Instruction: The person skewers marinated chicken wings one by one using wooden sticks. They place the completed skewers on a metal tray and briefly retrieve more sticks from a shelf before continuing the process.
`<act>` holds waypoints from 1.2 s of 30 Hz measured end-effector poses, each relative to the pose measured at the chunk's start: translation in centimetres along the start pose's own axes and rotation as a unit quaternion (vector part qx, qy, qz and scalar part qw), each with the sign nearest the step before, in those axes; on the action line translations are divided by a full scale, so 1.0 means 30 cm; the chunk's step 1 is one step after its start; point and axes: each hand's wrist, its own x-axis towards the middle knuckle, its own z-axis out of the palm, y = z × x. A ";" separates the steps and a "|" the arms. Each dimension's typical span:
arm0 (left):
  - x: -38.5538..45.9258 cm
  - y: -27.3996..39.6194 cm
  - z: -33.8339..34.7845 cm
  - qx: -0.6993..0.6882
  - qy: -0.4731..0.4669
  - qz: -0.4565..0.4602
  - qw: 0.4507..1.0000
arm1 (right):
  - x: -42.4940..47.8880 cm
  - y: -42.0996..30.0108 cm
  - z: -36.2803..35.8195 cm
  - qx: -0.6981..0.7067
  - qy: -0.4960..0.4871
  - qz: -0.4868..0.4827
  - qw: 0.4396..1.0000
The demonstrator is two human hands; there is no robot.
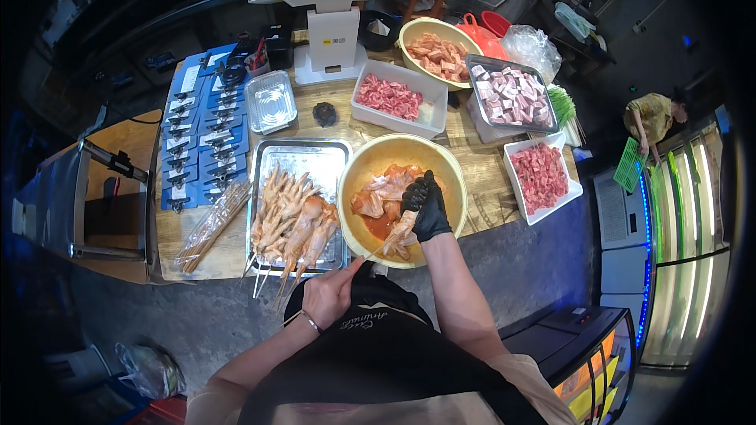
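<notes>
Bare and wearing a bracelet, my left hand (328, 297) grips a thin wooden skewer (373, 252) by the table's front edge. The skewer's far end meets a raw chicken piece (400, 231), which my right hand (427, 205), in a black glove, holds over the near right side of a yellow plastic bowl (452, 156). Inside the bowl, raw chicken pieces (369, 203) lie in reddish marinade (378, 226). Left of it, a metal tray (276, 153) carries skewered chicken feet (277, 200) and larger skewered chicken pieces (313, 230), their sticks jutting over the front rim.
A bag of wooden skewers (214, 227) and rows of blue clipboards (204, 136) are at the left. Meat tubs (434, 121) and another yellow bowl (407, 41) stand behind. A white tray of diced meat (540, 177) overhangs the right edge. A person (652, 121) stands by a lit refrigerator (688, 206).
</notes>
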 end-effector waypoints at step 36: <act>0.069 0.077 -0.037 0.040 -0.080 -0.078 0.993 | -0.073 0.078 0.022 -0.054 0.065 -0.128 0.988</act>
